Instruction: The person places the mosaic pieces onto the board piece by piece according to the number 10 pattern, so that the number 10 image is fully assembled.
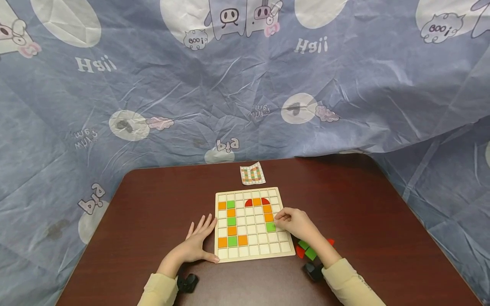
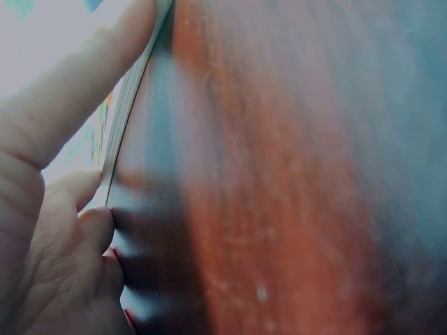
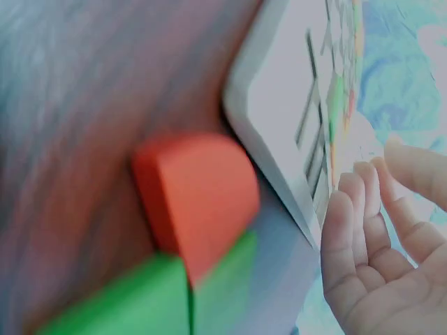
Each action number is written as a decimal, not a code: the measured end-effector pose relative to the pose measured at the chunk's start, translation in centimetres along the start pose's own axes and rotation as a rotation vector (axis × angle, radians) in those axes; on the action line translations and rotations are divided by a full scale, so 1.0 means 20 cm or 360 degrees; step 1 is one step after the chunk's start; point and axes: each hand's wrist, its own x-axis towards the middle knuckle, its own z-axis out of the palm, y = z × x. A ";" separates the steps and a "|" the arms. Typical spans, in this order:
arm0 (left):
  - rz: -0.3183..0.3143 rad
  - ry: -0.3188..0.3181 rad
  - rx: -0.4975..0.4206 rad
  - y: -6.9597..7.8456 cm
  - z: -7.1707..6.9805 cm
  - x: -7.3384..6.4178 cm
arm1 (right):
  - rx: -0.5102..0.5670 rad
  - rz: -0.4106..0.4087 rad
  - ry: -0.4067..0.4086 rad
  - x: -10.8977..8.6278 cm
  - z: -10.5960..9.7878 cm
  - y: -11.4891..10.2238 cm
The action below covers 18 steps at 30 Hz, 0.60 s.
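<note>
A pale square grid board lies on the table, with orange, green and red tiles set in some of its cells. At the board's left edge my left hand rests with fingers spread, its thumb at the near left corner. In the left wrist view the thumb and fingers lie along the board's side. My right hand hovers over the board's right side, fingertips beside a green tile. Its fingers are loosely bent in the right wrist view, the thumb close to the index fingertip, with no tile visible between them.
Loose green blocks and red blocks lie by the board's near right corner, partly under the right forearm. A patterned card sits beyond the board. Dark objects are at both wrists. A printed cloth hangs behind the table.
</note>
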 end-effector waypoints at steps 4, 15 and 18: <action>-0.0009 -0.0001 -0.0018 0.00 0.00 0.00 | 0.0034 0.0026 -0.0008 -0.02 -0.08 0.03; -0.0013 -0.0005 -0.0008 0.00 0.00 0.00 | 0.0027 0.0043 -0.0003 -0.10 -0.30 0.19; -0.0010 0.0000 -0.0010 0.00 0.00 0.00 | 0.0043 0.0064 -0.0006 -0.14 -0.34 0.22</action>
